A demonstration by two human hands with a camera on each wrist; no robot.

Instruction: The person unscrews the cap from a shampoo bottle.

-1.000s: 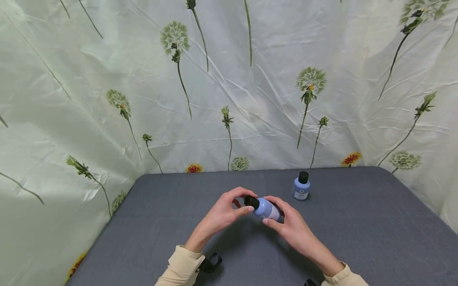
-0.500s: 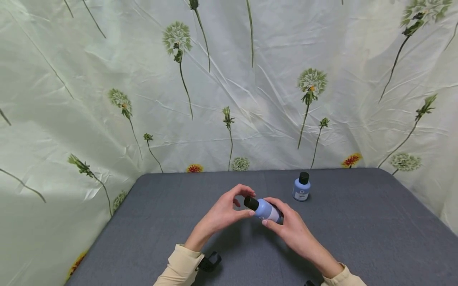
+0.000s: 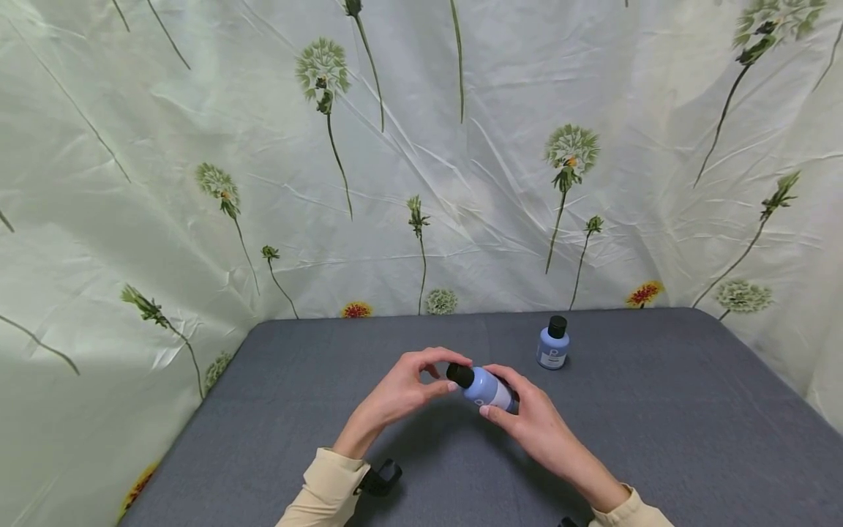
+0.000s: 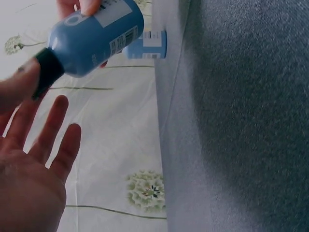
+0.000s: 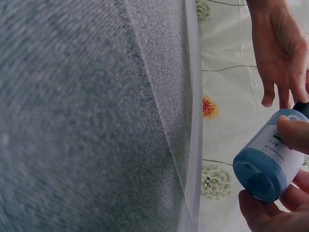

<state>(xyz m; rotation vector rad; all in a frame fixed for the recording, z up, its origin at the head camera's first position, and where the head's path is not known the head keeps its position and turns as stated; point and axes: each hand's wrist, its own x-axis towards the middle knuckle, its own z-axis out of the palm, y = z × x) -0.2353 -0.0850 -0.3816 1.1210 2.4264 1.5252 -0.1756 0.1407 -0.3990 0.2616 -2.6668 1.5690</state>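
Observation:
A small blue bottle (image 3: 486,388) with a white label is held tilted above the table, its black cap (image 3: 460,375) pointing left. My right hand (image 3: 538,419) grips the bottle's body, the thumb lying over the label in the right wrist view. With thumb and forefinger my left hand (image 3: 399,388) pinches the cap, while its other fingers extend past it in the left wrist view. Behind and to the right, a second blue bottle (image 3: 552,351) stands upright on the table with its black cap on.
A dark grey cloth-covered table (image 3: 316,380) lies below both hands. Beyond its far edge hangs a pale curtain (image 3: 487,161) printed with dandelions. A black strap device (image 3: 382,478) sits at the left wrist.
My left thumb and forefinger came off the cap half a second ago and now pinch it again. The right hand keeps hold of the bottle, almost still.

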